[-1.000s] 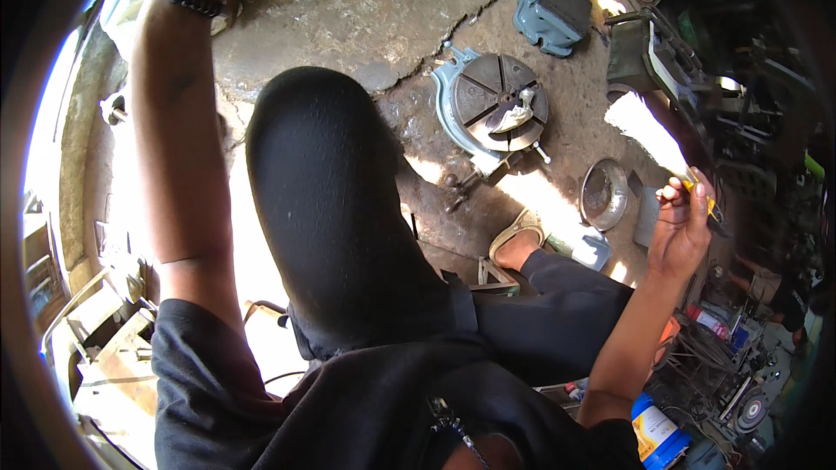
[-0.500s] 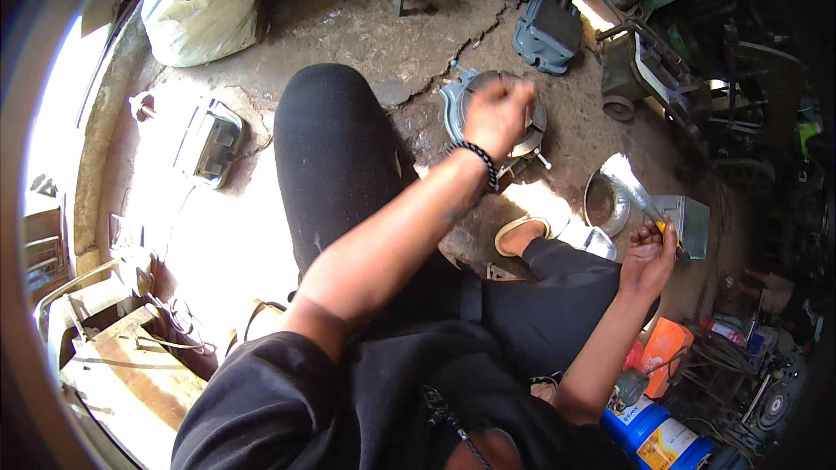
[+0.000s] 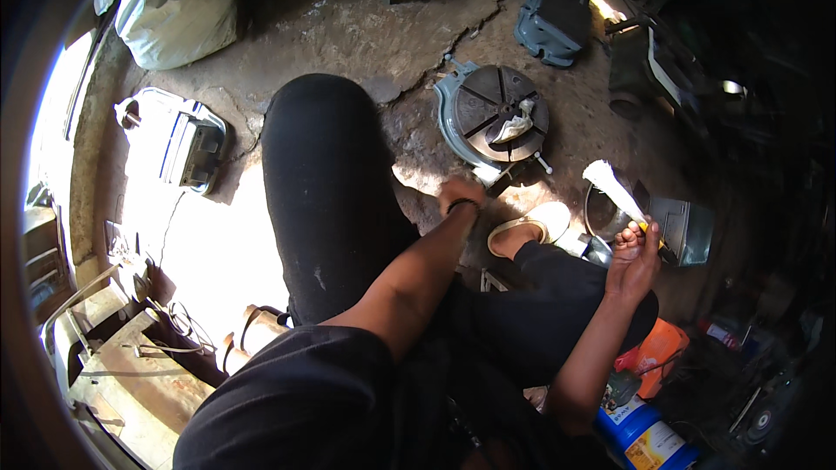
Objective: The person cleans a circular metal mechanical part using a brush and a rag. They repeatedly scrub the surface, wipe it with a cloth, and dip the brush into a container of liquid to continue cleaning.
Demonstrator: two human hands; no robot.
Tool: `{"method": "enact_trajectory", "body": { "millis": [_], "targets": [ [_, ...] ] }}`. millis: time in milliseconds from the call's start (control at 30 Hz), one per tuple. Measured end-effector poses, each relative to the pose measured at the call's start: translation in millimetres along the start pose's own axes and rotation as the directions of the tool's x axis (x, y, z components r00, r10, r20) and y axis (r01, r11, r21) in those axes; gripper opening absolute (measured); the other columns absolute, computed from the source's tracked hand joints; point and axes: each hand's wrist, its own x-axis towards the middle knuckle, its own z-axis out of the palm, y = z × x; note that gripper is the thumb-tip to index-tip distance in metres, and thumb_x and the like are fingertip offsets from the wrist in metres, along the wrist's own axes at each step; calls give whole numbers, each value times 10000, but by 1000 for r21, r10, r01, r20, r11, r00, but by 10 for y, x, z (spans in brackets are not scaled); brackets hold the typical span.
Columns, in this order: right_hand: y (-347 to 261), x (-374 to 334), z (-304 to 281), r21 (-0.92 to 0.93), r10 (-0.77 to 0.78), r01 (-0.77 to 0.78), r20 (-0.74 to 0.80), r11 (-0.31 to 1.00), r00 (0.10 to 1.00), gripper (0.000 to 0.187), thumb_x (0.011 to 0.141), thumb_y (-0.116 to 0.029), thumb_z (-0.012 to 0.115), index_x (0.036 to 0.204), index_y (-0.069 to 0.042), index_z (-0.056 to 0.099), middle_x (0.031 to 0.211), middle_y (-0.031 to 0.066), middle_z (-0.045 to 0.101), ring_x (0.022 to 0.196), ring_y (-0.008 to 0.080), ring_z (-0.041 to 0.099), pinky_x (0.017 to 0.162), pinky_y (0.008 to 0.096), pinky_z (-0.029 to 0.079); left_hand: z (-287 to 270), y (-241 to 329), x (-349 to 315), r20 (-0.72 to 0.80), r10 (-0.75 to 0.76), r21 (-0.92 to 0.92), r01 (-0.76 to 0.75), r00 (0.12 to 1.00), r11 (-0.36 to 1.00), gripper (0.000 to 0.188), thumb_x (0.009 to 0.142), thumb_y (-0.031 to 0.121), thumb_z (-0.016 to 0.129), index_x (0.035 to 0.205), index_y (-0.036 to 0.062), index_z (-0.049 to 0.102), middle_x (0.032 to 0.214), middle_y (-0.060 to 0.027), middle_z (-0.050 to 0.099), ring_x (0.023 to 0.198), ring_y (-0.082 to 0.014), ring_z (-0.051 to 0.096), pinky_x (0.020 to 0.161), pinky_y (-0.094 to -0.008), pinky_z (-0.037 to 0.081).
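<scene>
In front of me on the floor stands a round, slotted metal rotary table [image 3: 489,94] on a blue-grey base. A crumpled whitish rag [image 3: 515,127] lies on its slotted face. My left hand [image 3: 459,192], with a dark beaded bracelet at the wrist, is low beside the near edge of the base. Its fingers are dark and blurred, so their pose cannot be made out. At the right, my right hand [image 3: 634,254] is closed around a brush [image 3: 616,192] with pale bristles and a yellow part by the grip. The bristles point up and left, above a round pan [image 3: 598,212].
A grey metal box [image 3: 691,232] stands beside the pan. Beyond the rotary table sits another blue-grey machine part [image 3: 552,23]. A large pale sack [image 3: 178,13] is at far left, a blue-grey casting [image 3: 198,150] in sunlight below it. A blue bucket [image 3: 643,440] stands at lower right.
My left hand has come down and toward me from over the rotary table, which now shows with the rag on it. The brush stays in my right hand, shifted slightly left.
</scene>
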Motion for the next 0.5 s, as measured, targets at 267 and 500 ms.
{"method": "enact_trajectory", "body": {
  "millis": [267, 500],
  "targets": [
    [331, 408, 448, -204, -87, 113, 130, 973, 988, 207, 1036, -157, 577, 1159, 8, 603, 917, 95, 644, 733, 139, 622, 679, 268, 541, -112, 1299, 346, -143, 246, -464, -285, 959, 839, 282, 879, 313, 672, 974, 52, 722, 933, -174, 743, 907, -309, 726, 840, -377, 548],
    [174, 436, 781, -201, -33, 81, 233, 976, 972, 231, 1030, -132, 579, 1193, 31, 586, 935, 132, 665, 730, 160, 640, 689, 285, 554, -138, 73, 398, 58, -117, 251, 99, 991, 963, 507, 873, 421, 647, 1256, 92, 612, 1272, -156, 597, 1254, -331, 559, 1028, -454, 483]
  ]
}}
